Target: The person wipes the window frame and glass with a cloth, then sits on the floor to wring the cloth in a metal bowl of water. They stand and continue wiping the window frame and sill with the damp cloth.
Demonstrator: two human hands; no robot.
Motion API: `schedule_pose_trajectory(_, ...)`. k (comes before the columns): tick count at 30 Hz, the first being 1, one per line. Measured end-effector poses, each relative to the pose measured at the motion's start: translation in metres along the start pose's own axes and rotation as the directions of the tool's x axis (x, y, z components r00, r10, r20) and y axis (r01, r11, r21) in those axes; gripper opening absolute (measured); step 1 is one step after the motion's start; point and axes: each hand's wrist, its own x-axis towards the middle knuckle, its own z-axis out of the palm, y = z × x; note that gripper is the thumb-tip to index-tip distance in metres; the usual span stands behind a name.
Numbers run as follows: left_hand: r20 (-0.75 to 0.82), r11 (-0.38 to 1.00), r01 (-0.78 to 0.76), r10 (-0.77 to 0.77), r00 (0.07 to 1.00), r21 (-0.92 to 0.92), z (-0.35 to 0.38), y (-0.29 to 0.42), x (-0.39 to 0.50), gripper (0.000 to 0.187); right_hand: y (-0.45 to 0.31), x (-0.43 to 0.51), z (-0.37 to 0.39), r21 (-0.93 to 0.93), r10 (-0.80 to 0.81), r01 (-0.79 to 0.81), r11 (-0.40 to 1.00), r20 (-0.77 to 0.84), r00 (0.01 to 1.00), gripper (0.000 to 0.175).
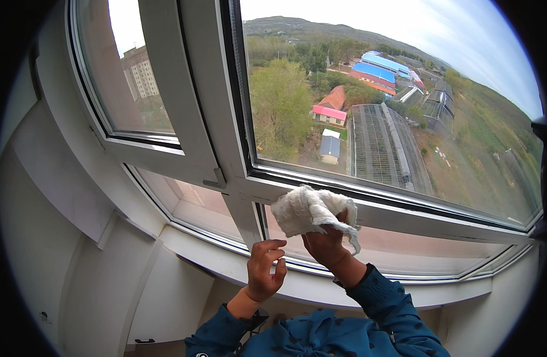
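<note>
A crumpled white cloth (302, 212) is in my right hand (329, 245), which grips it from below; the cloth covers most of my fingers. It lies over the horizontal frame bar (389, 218) under the large window pane (300, 116). Whether it presses on the bar I cannot tell. To the left and slightly lower, my left hand (265, 270) is raised with its fingers loosely bent and apart, holding nothing. Behind both hands are the lower window panes (389, 252).
A window sill (309, 285) curves below the hands. At the left are a narrower window with a handle (217, 178), white wall panels (99, 263) and a white cabinet door (170, 294) with a dark handle. Buildings and greenhouses stand outside, far below.
</note>
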Motion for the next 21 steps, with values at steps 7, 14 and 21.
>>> schedule_pose_trajectory(7, -0.22, 0.989, 0.051, -0.019, 0.975, 0.142, -0.029, -0.021, 0.002, 0.026, -0.043, 0.058, 0.086, -0.026, -0.327, 0.328, 0.944, 0.032, 0.944, 0.057)
schedule_pose_trajectory(14, -0.222, 0.96, 0.245, -0.271, 0.937, -0.135, -0.011, -0.052, 0.002, 0.048, -0.047, 0.066, 0.07, -0.271, -0.476, 0.51, 0.816, 0.183, 0.86, 0.049)
schedule_pose_trajectory(21, -0.183, 0.969, 0.199, -0.225, 0.957, -0.149, 0.041, -0.021, 0.0, 0.059, -0.041, 0.044, -0.009, -0.28, -0.484, 0.551, 0.786, 0.276, 0.83, 0.043)
